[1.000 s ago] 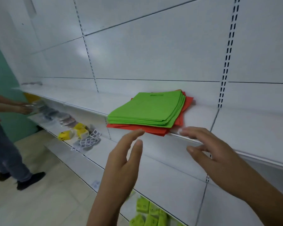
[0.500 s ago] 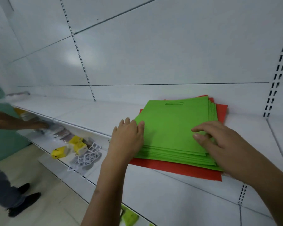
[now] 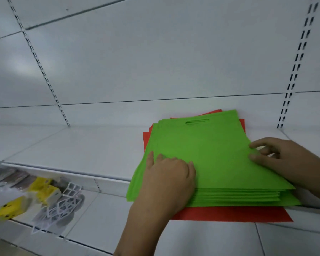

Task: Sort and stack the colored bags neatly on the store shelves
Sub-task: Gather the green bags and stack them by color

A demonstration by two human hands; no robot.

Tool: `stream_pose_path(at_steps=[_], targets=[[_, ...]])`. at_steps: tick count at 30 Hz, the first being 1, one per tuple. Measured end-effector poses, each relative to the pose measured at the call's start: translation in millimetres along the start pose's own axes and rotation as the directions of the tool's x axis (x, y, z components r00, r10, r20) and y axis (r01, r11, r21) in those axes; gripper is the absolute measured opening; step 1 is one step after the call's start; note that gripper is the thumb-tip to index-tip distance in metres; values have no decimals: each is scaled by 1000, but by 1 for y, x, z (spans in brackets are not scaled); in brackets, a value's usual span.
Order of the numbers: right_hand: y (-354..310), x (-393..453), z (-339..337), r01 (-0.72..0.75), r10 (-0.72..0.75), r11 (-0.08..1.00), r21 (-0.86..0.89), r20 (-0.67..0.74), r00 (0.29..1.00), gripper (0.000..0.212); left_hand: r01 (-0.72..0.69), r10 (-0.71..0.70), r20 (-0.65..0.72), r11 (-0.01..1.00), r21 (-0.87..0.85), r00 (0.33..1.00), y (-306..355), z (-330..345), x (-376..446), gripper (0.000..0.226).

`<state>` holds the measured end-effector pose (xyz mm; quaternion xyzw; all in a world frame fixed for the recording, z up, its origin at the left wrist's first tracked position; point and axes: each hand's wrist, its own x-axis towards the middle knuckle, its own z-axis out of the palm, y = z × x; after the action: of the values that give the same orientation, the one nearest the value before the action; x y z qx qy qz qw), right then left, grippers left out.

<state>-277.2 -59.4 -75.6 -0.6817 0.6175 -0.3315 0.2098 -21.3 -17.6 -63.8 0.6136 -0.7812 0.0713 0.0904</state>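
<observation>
**Both hands on the green stack**

The stack of green bags [image 3: 211, 156] lies flat on the white upper shelf [image 3: 78, 146], with its far edge close to the white back panel [image 3: 155, 61]. I take this stack as my landmark. The top bag shows a cut-out handle slot [image 3: 197, 121] near its far edge. The bags' near edges are stepped, not flush, and the near left corner hangs past the shelf's front lip.

Under the green stack lie the red bags [image 3: 229, 213]. They stick out beyond it at the near edge, along the left side and at the far right corner.

My left hand [image 3: 170, 178] rests palm down on the near left part of the green stack, fingers nearly straight and pointing toward the back panel. My right hand [image 3: 283, 157] is at the stack's right edge, fingers bent, their tips touching the top bag; whether the thumb is pinching the edge I cannot tell. The two hands are well apart, with the top bag's green face between them.

Below and to the left of the green stack, on the lower shelf [image 3: 103, 218], sit yellow packages [image 3: 44, 191] and just beside them a white lattice piece [image 3: 63, 204] in clear wrapping, all blurred.
</observation>
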Motion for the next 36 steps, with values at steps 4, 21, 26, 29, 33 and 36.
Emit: stream_pose_path(at_steps=[4, 21, 26, 29, 33, 36], targets=[[3, 1, -6, 5, -4, 1000, 17, -60, 998, 41, -71, 65, -35, 973, -221, 997, -4, -2, 4, 49], [17, 8, -13, -9, 9, 1000, -5, -41, 999, 69, 97, -85, 46, 908, -407, 995, -32, -2, 17, 44], [26, 10, -17, -6, 6, 998, 57, -1, 1000, 85, 177, -211, -26, 875, -451, 977, -40, 1, 21, 51], [16, 5, -17, 58, -54, 994, 91, -41, 998, 48, 149, -242, -46, 724, -674, 969, -43, -4, 24, 36], [16, 12, -12, 101, -107, 993, -55, -110, 988, 30, 212, -361, 241, -119, -970, 901, -54, -3, 43, 22], [16, 15, -9, 83, -88, 993, -84, -56, 995, 31, 263, -319, 361, -312, -913, 876, -63, -3, 48, 31]])
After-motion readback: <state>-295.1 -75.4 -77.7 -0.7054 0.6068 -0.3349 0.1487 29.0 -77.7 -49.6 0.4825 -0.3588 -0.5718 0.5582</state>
